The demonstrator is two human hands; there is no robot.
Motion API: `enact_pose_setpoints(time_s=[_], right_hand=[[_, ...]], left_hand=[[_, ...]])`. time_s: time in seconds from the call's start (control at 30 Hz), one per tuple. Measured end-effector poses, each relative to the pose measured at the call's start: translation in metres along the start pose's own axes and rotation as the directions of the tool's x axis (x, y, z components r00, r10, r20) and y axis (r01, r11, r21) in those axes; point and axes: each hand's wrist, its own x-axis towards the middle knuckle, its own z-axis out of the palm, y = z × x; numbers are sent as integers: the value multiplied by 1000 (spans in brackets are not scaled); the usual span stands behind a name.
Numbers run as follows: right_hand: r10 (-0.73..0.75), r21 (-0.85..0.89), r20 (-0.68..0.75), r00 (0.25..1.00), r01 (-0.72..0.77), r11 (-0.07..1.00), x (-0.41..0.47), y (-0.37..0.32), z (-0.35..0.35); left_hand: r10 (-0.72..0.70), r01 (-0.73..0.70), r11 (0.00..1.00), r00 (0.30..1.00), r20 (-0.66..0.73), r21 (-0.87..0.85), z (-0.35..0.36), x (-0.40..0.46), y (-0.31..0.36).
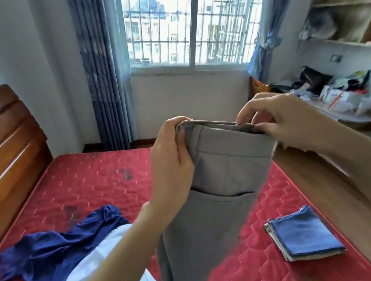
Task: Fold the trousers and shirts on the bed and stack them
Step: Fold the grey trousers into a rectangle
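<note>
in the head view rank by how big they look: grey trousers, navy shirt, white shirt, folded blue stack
1. grey trousers, though held close to the camera
2. navy shirt
3. white shirt, partly covered, so unsure
4. folded blue stack

Grey trousers (212,184) held up by waistband, hanging vertically, back pocket visible. Blue shirt (58,246) and white shirt (97,264) crumpled on bed, overlapping. Folded blue stack (304,233) lying flat, apart.

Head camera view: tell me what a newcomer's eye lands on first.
First, the grey trousers held up mid-frame, the left hand and right hand gripping the waistband. Next, the red mattress beneath, with a blue shirt crumpled at lower left and a folded blue cloth at lower right.
</note>
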Motion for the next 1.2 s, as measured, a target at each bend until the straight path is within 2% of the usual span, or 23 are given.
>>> enact_pose_setpoints(time_s=[0.07,0.1,0.17,0.2,0.23,0.33,0.43,0.5,0.63,0.7,0.77,0.87,0.93,1.07,1.2], right_hand=[[114,19,-228,967,-112,993,4,-1,-2],[149,45,-378,914,-143,989,4,-5,1],[141,105,-608,781,-97,990,5,-21,13],[119,114,-648,752,-58,992,7,-30,19],[81,92,-641,763,-28,995,11,-39,25],[-89,-147,-516,852,14,989,28,-55,18],[-190,-172,-431,882,126,977,50,-64,-4],[-209,-210,-405,890,132,969,64,-71,-6],[-173,-201,-346,922,107,974,82,-69,8],[-162,-166,-341,926,110,980,87,-62,11],[-141,-135,-339,930,100,986,92,-54,8],[-131,-104,-371,919,99,990,99,-39,-6],[-130,-96,-399,908,99,990,102,-26,-20],[-138,-105,-454,880,102,989,105,4,-56],[-160,-85,-504,849,136,987,86,39,-102]], left_hand=[[37,-37,999,999,11,-2,-1,22,4],[44,-44,999,999,16,-2,-1,34,6],[61,-61,998,998,21,-1,-1,54,13],[75,-75,997,997,18,0,0,62,17],[95,-95,995,995,13,-3,1,69,22],[164,-163,986,986,11,-37,-4,88,31],[214,-212,973,977,16,-94,-18,104,30],[214,-207,970,976,34,-130,-25,110,24],[164,-139,961,983,87,-238,-34,109,-1],[101,-40,930,984,150,-364,-39,100,-23],[-1,93,905,976,216,-415,-41,81,-51],[-169,258,921,940,295,-293,-32,33,-97],[-230,316,928,903,364,-197,-20,-2,-121],[-287,351,936,805,520,-27,13,-50,-142],[-283,321,947,822,494,9,53,-67,-120]])
